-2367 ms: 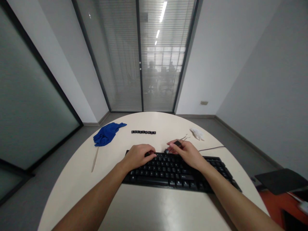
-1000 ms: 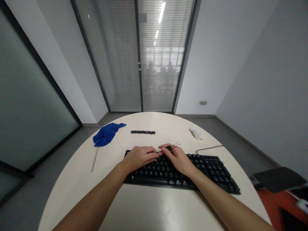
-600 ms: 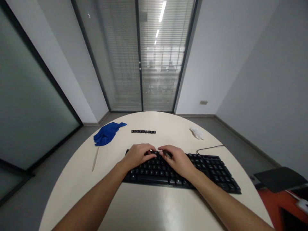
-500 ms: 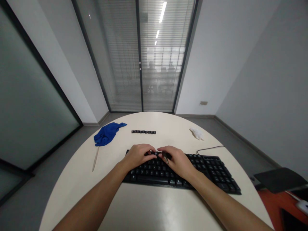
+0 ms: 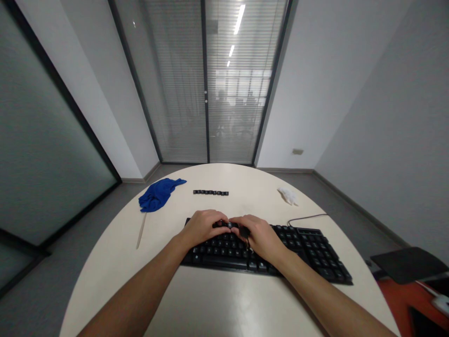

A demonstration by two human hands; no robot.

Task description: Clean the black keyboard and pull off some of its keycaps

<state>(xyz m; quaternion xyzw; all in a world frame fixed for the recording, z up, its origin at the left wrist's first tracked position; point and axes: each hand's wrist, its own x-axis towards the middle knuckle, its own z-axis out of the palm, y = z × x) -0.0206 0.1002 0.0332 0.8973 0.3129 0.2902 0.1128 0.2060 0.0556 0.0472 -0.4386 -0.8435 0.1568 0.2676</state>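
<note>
Both hands work over the upper middle of a black keyboard (image 5: 224, 262). My left hand (image 5: 202, 228) curls in from the left, thumb and index finger closed at a small black keycap (image 5: 230, 225). From the right, my right hand (image 5: 261, 236) brings its fingertips to the same keycap, nearly touching the left ones. A small dark tool (image 5: 244, 231) with a thin, wire-like end sits in the curl of my right hand, pointing down at the keys; it looks like a keycap puller. The hands hide the keys beneath them.
A row of several loose black keycaps (image 5: 210, 192) lies behind the keyboard. On the left are a blue cloth (image 5: 159, 194) and a thin pale stick (image 5: 141, 230). A crumpled white tissue (image 5: 288, 195) lies at the back right, near the keyboard cable (image 5: 308, 216).
Both hands stay at the same spot on the keyboard. The tool in my right hand has tilted, its thin end now lower and further right. My view has shifted slightly.
</note>
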